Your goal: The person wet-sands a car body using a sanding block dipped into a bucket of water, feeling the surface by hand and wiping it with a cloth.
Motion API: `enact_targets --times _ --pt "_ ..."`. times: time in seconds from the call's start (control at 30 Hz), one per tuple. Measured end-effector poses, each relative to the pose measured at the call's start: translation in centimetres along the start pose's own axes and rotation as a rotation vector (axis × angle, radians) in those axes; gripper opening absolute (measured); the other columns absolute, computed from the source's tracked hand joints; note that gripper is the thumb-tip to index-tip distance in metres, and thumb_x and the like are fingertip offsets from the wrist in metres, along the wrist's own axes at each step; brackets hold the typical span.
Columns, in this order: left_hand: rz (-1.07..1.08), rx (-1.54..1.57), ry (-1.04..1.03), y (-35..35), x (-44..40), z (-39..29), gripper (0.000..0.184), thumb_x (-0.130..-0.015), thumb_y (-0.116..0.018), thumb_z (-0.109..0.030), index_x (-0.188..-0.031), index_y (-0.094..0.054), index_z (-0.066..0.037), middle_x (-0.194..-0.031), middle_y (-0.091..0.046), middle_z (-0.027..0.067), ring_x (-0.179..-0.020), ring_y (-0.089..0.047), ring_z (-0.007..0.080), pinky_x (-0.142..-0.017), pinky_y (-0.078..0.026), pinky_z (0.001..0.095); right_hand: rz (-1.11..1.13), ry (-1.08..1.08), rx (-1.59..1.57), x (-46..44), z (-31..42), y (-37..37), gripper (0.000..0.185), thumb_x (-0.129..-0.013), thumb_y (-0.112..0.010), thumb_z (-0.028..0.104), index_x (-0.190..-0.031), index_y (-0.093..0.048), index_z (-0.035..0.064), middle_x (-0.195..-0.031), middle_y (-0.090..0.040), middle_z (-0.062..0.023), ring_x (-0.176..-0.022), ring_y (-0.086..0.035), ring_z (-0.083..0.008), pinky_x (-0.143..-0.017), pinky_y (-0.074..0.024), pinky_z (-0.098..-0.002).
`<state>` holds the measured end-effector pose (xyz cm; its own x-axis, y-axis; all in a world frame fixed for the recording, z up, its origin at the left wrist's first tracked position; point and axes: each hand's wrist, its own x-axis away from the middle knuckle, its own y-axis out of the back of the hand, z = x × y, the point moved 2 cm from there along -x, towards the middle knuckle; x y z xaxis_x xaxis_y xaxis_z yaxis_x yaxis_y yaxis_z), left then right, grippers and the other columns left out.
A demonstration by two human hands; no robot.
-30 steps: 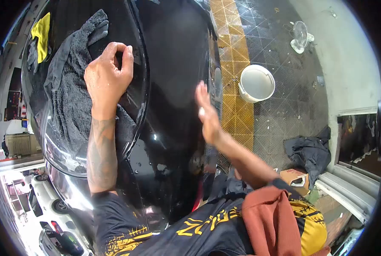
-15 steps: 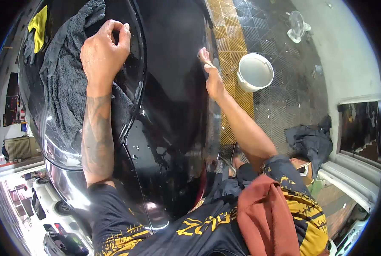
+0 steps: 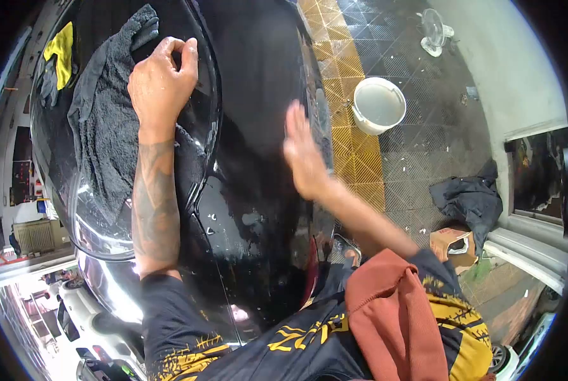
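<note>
Fingertips and thumb of my left hand (image 3: 162, 82) are pressed together, over the edge of a dark grey towel (image 3: 103, 120). Whatever that pinch holds, if anything, is too small to make out. The towel lies spread on the glass of a wet black car (image 3: 252, 76). My right hand (image 3: 304, 155) is at the car's side panel, with its fingers stretched out and flat, somewhat blurred. Nothing shows in it; whether its palm touches the paint is unclear. Water drops sit on the bodywork below my left hand.
On the patterned floor to the right stands a white bucket (image 3: 379, 106) of cloudy liquid. Beyond it are a fan (image 3: 433, 32), a dark cloth heap (image 3: 467, 198) and a cardboard box (image 3: 452, 246). A yellow cloth (image 3: 60, 54) lies at the car's far left. A reddish-brown cloth (image 3: 389, 311) hangs over my shoulder.
My right hand has come from the car's outer edge inward and nearer to me, over the panel. My left hand keeps its pinch by the towel. The whole view has shifted slightly.
</note>
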<state>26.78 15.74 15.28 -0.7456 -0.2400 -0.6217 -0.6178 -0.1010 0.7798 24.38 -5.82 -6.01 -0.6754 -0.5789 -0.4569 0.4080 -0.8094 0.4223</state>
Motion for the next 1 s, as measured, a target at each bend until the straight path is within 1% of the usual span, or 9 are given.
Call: enact_targets --times 0.13,0.27,0.4,0.47,0.5,0.63,0.7,0.83,1.0 --pt "0.005 -0.007 -0.003 0.2 0.0 -0.1 0.029 -0.092 -0.065 -0.038 -0.085 -0.072 -0.011 -0.067 -0.069 0.0133 -0.065 -0.069 0.0344 -0.063 -0.053 0.0433 0.041 0.021 -0.062 1.0 0.7 0.4 0.062 -0.099 -0.032 0.008 -0.156 -0.012 -0.0094 -0.164 -0.006 -0.0314 -0.153 -0.006 -0.0464 -0.124 -0.0104 -0.0532" --pt "0.020 -0.009 0.018 0.4 0.0 -0.2 0.030 -0.092 -0.065 -0.039 -0.085 -0.072 -0.011 -0.068 -0.069 0.0135 -0.067 -0.070 0.0344 -0.063 -0.053 0.0438 -0.021 -0.039 -0.194 -10.2 -8.4 -0.3 0.061 -0.103 -0.029 0.015 -0.157 -0.013 -0.0057 -0.165 -0.007 -0.0287 -0.154 -0.007 -0.0412 -0.125 -0.0081 -0.0474" --pt "-0.041 0.002 -0.033 -0.4 0.1 0.4 0.030 -0.093 -0.065 -0.040 -0.086 -0.073 -0.011 -0.062 -0.065 0.0104 -0.061 -0.066 0.0311 -0.059 -0.051 0.0423 0.036 0.015 -0.162 -2.0 -1.0 0.0 0.059 -0.103 -0.024 0.016 -0.158 -0.014 -0.0043 -0.166 -0.008 -0.0264 -0.154 -0.007 -0.0411 -0.124 -0.0068 -0.0480" --pt "-0.082 -0.008 -0.036 -0.1 -0.1 0.5 0.031 -0.093 -0.066 -0.040 -0.087 -0.074 -0.011 -0.057 -0.060 0.0071 -0.054 -0.063 0.0271 -0.055 -0.048 0.0405 0.109 0.020 -0.113 1.6 2.6 0.7 0.062 -0.099 -0.028 0.009 -0.157 -0.014 -0.0082 -0.165 -0.008 -0.0281 -0.154 -0.007 -0.0430 -0.124 -0.0084 -0.0485" --pt "-0.033 -0.002 -0.009 0.1 -0.1 0.2 0.031 -0.093 -0.064 -0.040 -0.086 -0.073 -0.011 -0.062 -0.065 0.0114 -0.061 -0.066 0.0318 -0.060 -0.051 0.0428 0.109 0.069 -0.098 1.9 2.9 0.9 0.062 -0.098 -0.030 0.007 -0.156 -0.014 -0.0094 -0.165 -0.008 -0.0291 -0.154 -0.007 -0.0436 -0.124 -0.0091 -0.0486" --pt "0.033 0.005 0.035 0.4 0.0 0.0 0.032 -0.093 -0.062 -0.040 -0.086 -0.072 -0.011 -0.069 -0.070 0.0162 -0.069 -0.070 0.0367 -0.066 -0.055 0.0459 0.016 0.028 -0.018 -10.8 -7.0 -0.6 0.064 -0.095 -0.035 -0.001 -0.154 -0.013 -0.0126 -0.162 -0.012 -0.0337 -0.153 -0.012 -0.0437 -0.125 -0.0133 -0.0483" --pt "0.037 -0.008 0.032 0.4 0.2 0.1 0.031 -0.093 -0.062 -0.040 -0.086 -0.072 -0.011 -0.069 -0.070 0.0162 -0.069 -0.070 0.0370 -0.066 -0.055 0.0463 0.022 -0.023 0.098 -12.2 -5.8 -0.2 0.067 -0.093 -0.037 -0.003 -0.154 -0.012 -0.0127 -0.161 -0.012 -0.0346 -0.152 -0.012 -0.0461 -0.124 -0.0137 -0.0483" --pt "-0.005 -0.005 0.000 0.3 -0.2 0.1 0.031 -0.093 -0.062 -0.040 -0.086 -0.072 -0.011 -0.070 -0.071 0.0169 -0.069 -0.070 0.0371 -0.065 -0.055 0.0459 0.089 0.031 -0.071 0.2 3.1 0.0 0.071 -0.094 -0.041 0.003 -0.157 -0.011 -0.0067 -0.165 -0.007 -0.0292 -0.154 -0.006 -0.0438 -0.124 -0.0105 -0.0509" --pt "0.006 -0.016 0.004 0.1 -0.1 0.0 0.030 -0.093 -0.062 -0.039 -0.085 -0.071 -0.011 -0.070 -0.070 0.0171 -0.068 -0.070 0.0372 -0.064 -0.055 0.0458 -0.008 0.112 -0.039 -8.0 -2.7 -0.5 0.063 -0.100 -0.035 0.006 -0.159 -0.013 -0.0029 -0.165 -0.010 -0.0274 -0.153 -0.009 -0.0428 -0.124 -0.0108 -0.0504"
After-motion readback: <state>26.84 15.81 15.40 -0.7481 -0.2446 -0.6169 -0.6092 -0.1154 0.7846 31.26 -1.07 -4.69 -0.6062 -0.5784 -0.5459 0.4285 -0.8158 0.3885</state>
